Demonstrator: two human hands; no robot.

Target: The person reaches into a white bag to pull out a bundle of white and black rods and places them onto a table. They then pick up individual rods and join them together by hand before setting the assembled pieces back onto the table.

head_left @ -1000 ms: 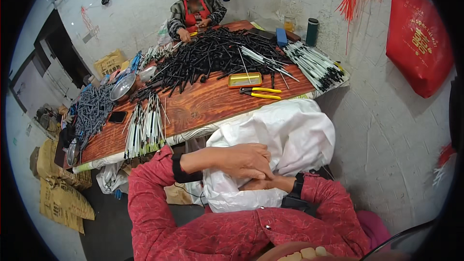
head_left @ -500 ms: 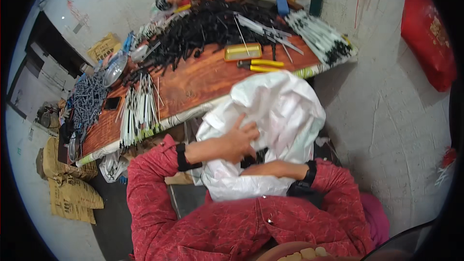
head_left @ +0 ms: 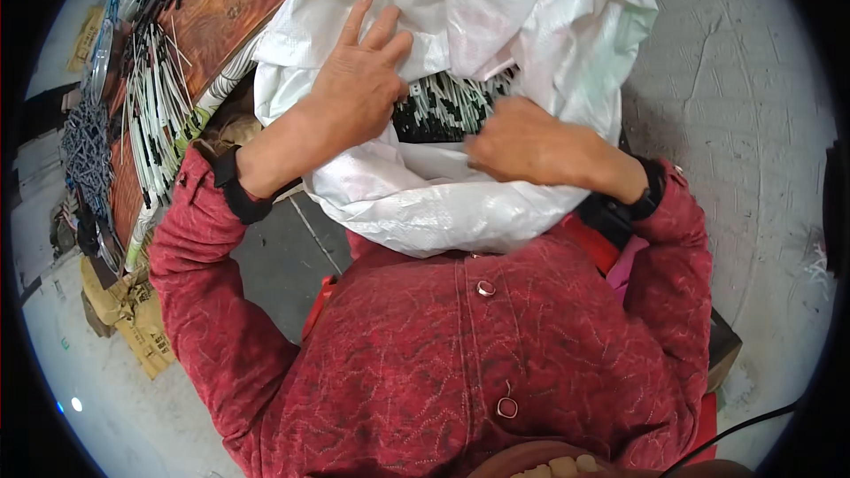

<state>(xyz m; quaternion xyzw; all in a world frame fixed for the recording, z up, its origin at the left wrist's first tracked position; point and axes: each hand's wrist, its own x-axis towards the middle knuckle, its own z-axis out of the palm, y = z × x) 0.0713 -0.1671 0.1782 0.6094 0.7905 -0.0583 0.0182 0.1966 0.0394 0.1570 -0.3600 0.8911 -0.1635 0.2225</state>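
Note:
A large white woven sack (head_left: 443,221) stands open in front of my body. Inside its mouth lie many thin white sticks with black ends (head_left: 447,106), bunched together. My left hand (head_left: 361,80) rests against the sack's inner left side, fingers stretched and spread, holding nothing visible. Just right of the sticks, over the near part of the opening, is my right hand (head_left: 527,143). Its fingers curl downward, smeared by motion and partly hidden, so I cannot see what they hold, if anything.
A reddish wooden table (head_left: 235,4) reaches in from the upper left, bearing a bundle of white-and-black sticks (head_left: 155,106) and a heap of grey pieces (head_left: 86,150). Yellow-brown sacks (head_left: 133,319) lie on the floor at left. A grey wall (head_left: 735,124) stands at right.
My view has tilted down towards the sack, leaving most of the table out of the picture. My right hand has lifted out of the sack's mouth, and the sticks inside now show.

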